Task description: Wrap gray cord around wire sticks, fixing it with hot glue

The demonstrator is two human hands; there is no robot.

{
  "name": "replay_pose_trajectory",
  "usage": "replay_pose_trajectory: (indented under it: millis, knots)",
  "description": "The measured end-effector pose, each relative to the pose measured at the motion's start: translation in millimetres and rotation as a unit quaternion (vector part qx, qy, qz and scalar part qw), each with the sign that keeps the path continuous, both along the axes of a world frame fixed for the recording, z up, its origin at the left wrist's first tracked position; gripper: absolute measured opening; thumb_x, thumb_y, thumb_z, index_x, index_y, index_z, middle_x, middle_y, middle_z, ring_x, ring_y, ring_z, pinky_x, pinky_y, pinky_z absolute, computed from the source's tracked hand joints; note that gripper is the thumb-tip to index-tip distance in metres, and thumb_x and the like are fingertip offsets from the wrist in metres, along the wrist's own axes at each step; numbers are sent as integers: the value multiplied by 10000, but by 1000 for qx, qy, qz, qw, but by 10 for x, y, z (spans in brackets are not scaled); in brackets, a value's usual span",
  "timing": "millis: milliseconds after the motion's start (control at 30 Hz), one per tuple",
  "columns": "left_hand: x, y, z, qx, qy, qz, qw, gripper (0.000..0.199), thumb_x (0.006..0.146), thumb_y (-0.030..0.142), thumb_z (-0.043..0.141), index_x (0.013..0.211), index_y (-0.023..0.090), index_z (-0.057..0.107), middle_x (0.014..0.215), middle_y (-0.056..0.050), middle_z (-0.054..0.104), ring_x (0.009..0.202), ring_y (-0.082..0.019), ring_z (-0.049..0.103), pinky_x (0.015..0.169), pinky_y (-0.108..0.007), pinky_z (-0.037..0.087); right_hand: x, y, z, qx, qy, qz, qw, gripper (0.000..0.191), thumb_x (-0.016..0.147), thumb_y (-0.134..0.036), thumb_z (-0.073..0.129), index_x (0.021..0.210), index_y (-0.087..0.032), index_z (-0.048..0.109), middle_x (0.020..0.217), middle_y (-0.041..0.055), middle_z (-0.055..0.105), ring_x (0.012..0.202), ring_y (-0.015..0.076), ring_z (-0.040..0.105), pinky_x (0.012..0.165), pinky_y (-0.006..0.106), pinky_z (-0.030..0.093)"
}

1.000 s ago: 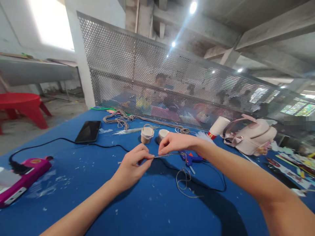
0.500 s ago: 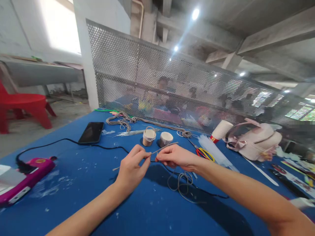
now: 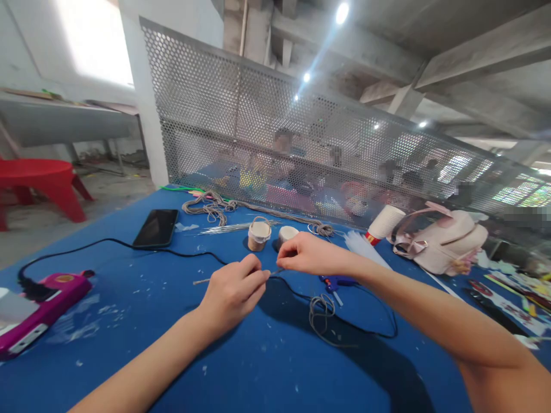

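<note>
My left hand (image 3: 235, 288) is closed in a pinch on a thin grey-brown cord (image 3: 200, 282), whose end sticks out to the left of the hand. Just to its right, my right hand (image 3: 307, 254) pinches the same strand, and a short stretch shows between the fingertips. Behind the hands stands a small paper cup with a looped cord handle (image 3: 258, 236). A second small cup (image 3: 287, 232) is partly hidden by my right hand. A loose tangle of grey cord (image 3: 321, 310) lies below my right forearm, near a blue glue gun (image 3: 336, 285).
On the blue table (image 3: 258, 367) are a black phone (image 3: 155, 228), a magenta power strip (image 3: 47, 307) with a black cable, bundled cord (image 3: 206, 206), thin metal wires (image 3: 235, 228), stacked paper cups (image 3: 384, 223) and a pink bag (image 3: 451, 238). A perforated metal screen (image 3: 193, 103) borders the back.
My right hand has shifted slightly up, and the cord piece that jutted above it no longer shows. The glue gun has come into sight; the scissors are now hidden. The view has shifted slightly.
</note>
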State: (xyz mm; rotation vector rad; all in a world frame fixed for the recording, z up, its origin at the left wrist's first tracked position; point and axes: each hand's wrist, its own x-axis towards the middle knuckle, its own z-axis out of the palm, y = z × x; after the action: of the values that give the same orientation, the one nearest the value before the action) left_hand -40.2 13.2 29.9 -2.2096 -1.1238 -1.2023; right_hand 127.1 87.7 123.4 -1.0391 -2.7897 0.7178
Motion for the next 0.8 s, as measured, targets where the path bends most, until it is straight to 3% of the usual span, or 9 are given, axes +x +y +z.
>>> replay_pose_trajectory:
  millis: [100, 200, 333, 433, 567, 800]
  knots:
    - [-22, 4, 33, -50, -77, -79, 993, 175, 824, 114, 491, 764, 167, 647, 723, -20, 569, 587, -97, 538, 527, -202, 432, 14, 138, 65, -84, -11, 21, 996, 147, 704, -257, 621, 692, -139, 708, 572, -18, 567, 543, 84, 442, 516, 219, 329]
    - [-14, -4, 42, -95, -165, -128, 973, 149, 803, 95, 520, 786, 176, 644, 731, -10, 549, 624, -96, 542, 532, -193, 433, 41, 249, 17, -215, 5, -10, 977, 138, 646, -285, 689, 678, -151, 701, 572, -32, 563, 534, 73, 432, 508, 217, 315]
    - [40, -5, 35, -115, -248, -117, 955, 135, 794, 94, 544, 744, 181, 634, 686, 11, 522, 571, -85, 499, 476, -188, 387, 74, 274, -196, -383, 62, -54, 920, 169, 642, -307, 709, 690, -146, 685, 522, -54, 518, 442, 39, 361, 436, 203, 230]
    - [77, 4, 21, -98, -274, -79, 953, 132, 794, 103, 546, 716, 180, 620, 657, 20, 504, 562, -88, 491, 475, -191, 385, 75, 188, -358, -445, 133, -84, 882, 207, 638, -332, 727, 711, -145, 674, 510, -63, 491, 422, 34, 350, 409, 196, 192]
    - [89, 14, -36, -53, -239, -15, 970, 123, 807, 120, 531, 752, 177, 624, 661, 16, 503, 583, -96, 512, 518, -202, 422, 43, 0, -440, -437, 199, -121, 869, 194, 693, -338, 684, 751, -154, 666, 548, -58, 490, 412, 34, 332, 392, 197, 169]
    - [77, 4, -91, 20, -50, 90, 995, 206, 859, 157, 458, 772, 163, 645, 693, -14, 562, 537, -101, 525, 505, -212, 417, 16, -179, -297, -210, 145, -115, 960, 197, 760, -297, 595, 700, -130, 682, 539, -39, 495, 472, 56, 347, 445, 209, 249]
